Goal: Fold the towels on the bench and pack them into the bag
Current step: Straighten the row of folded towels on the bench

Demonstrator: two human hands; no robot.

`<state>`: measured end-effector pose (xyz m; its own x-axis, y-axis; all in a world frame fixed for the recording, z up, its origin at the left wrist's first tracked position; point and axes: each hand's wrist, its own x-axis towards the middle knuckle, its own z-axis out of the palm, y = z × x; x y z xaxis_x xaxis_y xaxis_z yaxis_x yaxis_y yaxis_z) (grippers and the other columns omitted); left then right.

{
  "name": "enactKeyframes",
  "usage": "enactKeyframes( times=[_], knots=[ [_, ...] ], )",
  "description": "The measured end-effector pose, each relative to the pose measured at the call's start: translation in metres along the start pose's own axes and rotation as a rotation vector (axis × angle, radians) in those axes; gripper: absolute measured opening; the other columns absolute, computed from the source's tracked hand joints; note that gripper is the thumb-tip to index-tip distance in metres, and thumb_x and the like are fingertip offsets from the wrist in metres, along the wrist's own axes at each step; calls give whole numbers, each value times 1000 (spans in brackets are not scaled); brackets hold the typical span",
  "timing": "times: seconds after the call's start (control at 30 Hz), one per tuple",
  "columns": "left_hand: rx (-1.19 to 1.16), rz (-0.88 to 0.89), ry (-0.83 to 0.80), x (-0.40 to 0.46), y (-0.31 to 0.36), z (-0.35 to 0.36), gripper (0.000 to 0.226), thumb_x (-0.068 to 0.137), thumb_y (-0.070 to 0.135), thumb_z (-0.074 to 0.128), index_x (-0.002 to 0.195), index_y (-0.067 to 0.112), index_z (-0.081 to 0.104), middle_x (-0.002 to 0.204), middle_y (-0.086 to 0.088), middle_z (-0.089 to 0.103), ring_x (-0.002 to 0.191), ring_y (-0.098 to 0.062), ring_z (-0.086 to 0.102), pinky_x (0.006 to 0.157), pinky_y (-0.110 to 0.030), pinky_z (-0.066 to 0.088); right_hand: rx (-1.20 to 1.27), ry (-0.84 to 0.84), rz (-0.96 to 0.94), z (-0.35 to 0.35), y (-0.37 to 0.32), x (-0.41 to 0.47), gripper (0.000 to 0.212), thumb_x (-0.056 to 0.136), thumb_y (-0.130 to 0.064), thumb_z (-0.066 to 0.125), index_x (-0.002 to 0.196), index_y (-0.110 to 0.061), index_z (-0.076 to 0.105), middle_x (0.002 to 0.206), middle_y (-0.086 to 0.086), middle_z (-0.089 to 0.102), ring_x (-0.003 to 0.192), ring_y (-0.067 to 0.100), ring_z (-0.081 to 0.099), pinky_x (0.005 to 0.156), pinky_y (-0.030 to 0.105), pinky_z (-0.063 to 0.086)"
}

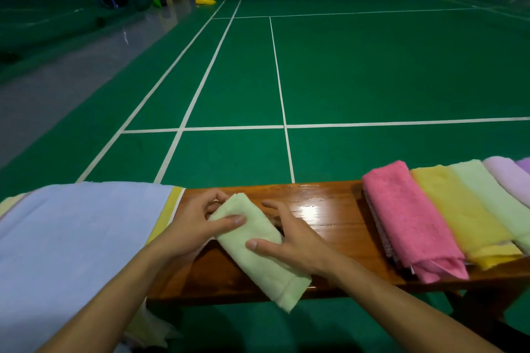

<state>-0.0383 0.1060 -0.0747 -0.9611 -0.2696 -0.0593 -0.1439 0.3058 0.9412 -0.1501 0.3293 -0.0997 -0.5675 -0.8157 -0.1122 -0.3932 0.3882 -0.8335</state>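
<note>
- A folded pale green towel (pixel 259 249) lies slantwise on the wooden bench (pixel 329 226)
- My left hand (pixel 198 223) pinches its far end, thumb on top
- My right hand (pixel 289 241) rests on it, fingers spread and relaxed
- Pink towel (pixel 407 221) lies to the right

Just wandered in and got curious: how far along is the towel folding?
Early to midway, it seems. Both hands, left and right, are on a light green towel, already folded narrow, on the bench. To the right a row of towels waits: pink, yellow, pale green, lilac. No bag clearly shows, so packing looks undone.
</note>
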Motion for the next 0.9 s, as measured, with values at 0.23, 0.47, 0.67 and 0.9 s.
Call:
enactKeyframes(
  times=[0.23, 0.47, 0.67, 0.9],
  knots=[
    [-21, -38, 9, -3, 17, 4, 39, 86, 32, 84, 111, 8, 64, 107, -7, 79, 99, -26, 76, 84, -51, 62, 111, -8, -70, -14, -13, -23, 81, 92, -42, 79, 154, -43, 27, 128, -23, 59, 111, -10, 60, 83, 12, 51],
    [-147, -123, 119, -2, 41, 42, 36, 88, 30, 83, 113, 9, 68, 104, -6, 79, 85, -16, 77, 64, -28, 60, 100, 18, -170, -35, -10, -65, 81, 96, -21, 72, 156, -51, 26, 141, -21, 52, 121, -3, 55, 96, 20, 50],
    [-442, -223, 212, 24, 65, 97, 37, 91, 32, 81, 120, 13, 67, 117, -18, 74, 88, -24, 76, 73, -43, 65, 99, 173, -161, -69, 10, -90, 48, 105, -21, 61, 144, -46, 50, 138, -19, 57, 115, 0, 58, 94, 21, 50],
    [-668, 15, 28, 51, 107, 176, 55, 88, 5, 82, 136, 22, 63, 136, -20, 66, 105, -28, 73, 82, -41, 62, 89, 479, -117, -122, 37, -121, 31, 107, -22, 58, 131, -42, 61, 124, -20, 64, 101, 1, 64, 78, 24, 52]
  ],
)
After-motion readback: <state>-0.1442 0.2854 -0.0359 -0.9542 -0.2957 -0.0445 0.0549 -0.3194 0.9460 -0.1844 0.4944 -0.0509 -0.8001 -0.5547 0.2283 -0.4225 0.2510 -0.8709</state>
